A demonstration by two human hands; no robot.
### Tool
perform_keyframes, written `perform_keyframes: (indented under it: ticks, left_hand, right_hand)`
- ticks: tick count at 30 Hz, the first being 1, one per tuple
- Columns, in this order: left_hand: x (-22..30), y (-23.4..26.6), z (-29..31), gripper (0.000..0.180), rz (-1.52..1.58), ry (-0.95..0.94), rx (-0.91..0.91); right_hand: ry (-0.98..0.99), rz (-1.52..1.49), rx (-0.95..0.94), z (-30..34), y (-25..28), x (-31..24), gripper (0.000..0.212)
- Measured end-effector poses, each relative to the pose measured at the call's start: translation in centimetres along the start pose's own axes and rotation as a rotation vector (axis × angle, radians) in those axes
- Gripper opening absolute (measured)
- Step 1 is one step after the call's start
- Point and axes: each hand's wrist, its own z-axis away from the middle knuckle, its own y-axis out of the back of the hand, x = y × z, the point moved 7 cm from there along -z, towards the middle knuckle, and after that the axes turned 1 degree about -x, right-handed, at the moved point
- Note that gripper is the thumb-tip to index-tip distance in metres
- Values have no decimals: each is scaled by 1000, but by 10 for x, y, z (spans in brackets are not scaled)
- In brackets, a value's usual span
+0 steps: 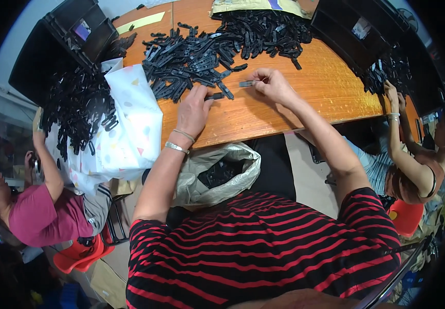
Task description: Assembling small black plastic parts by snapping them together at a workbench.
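My left hand (pixel 193 109) is closed at the near edge of a pile of slim black plastic pieces (pixel 194 59). A short black plastic piece (pixel 215 96) sticks out from its fingertips to the right. Just above the tabletop, my right hand (pixel 276 86) pinches a narrow dark grey plastic piece (pixel 246 83) between thumb and fingers. Between the hands, one loose black piece (pixel 225 90) lies on the wood, at the end of the pile. What exact kind of part these are cannot be made out.
A pale woven sack (pixel 250 175) with dark pieces inside stands open below the wooden table's (pixel 330 77) edge. More black parts spill from a paper bag (pixel 256 6) at the back. Black crates (pixel 42 46) flank the table. One person works at each side, near a patterned plastic sheet (pixel 140 123) at left.
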Motion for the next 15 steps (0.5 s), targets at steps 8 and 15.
perform_keyframes:
  ticks: [8,15]
  left_hand:
    - [6,-12,24,25,1134,520,13]
    - [13,-2,32,28,1221,487,142]
  right_hand:
    - [271,-43,56,32,-36,-65,20]
    - [505,227,117,47,-35,-84,24]
